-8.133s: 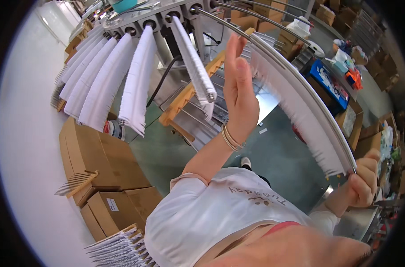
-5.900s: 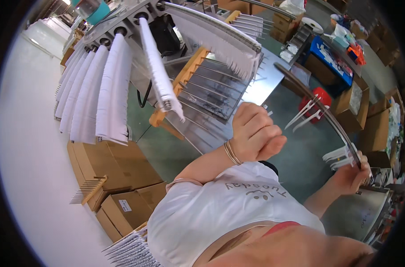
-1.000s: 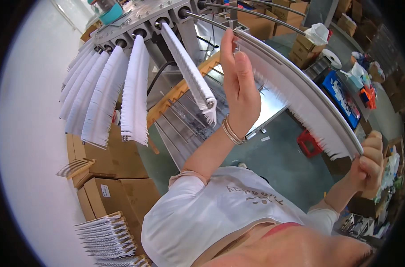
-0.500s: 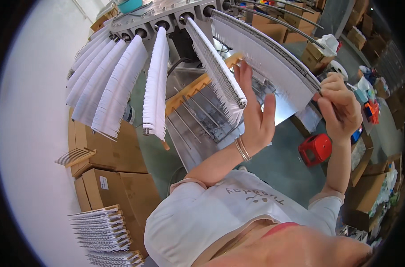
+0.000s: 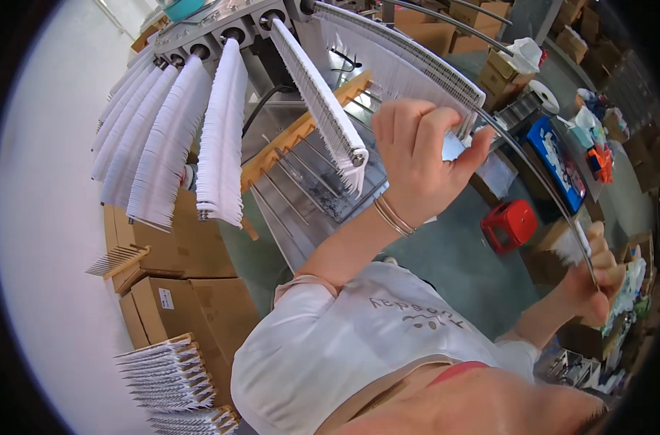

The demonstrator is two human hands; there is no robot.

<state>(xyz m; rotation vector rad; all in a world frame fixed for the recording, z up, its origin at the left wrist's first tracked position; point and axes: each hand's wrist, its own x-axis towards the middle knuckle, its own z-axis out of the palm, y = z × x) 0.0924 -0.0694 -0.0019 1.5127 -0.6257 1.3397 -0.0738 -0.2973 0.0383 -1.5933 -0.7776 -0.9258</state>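
Nearest, a white T-shirt [image 5: 402,330] is seen, with stacked white-filled racks [image 5: 167,370] and cardboard cartons [image 5: 199,315] to its left. Metal bangles [image 5: 394,216] are worn on the left wrist. The left hand [image 5: 426,163] is held up with its fingers half bent and its thumb spread apart; whether the packed pieces are touched by its fingertips cannot be told. By the right hand [image 5: 592,281], the outer end of a thin, bowed metal rod [image 5: 537,169] is pinched, and a small white clump [image 5: 568,246] is seen just beside that grip. Beyond the left hand, a row of thin white pieces [image 5: 388,61] is packed tightly along a spindle. A pin rack [image 5: 301,133] with a wooden bar is set below. More white-covered spindles [image 5: 221,134] are fanned out from a metal machine head [image 5: 215,27]. Farther off, a red stool [image 5: 511,223] is placed on the floor.
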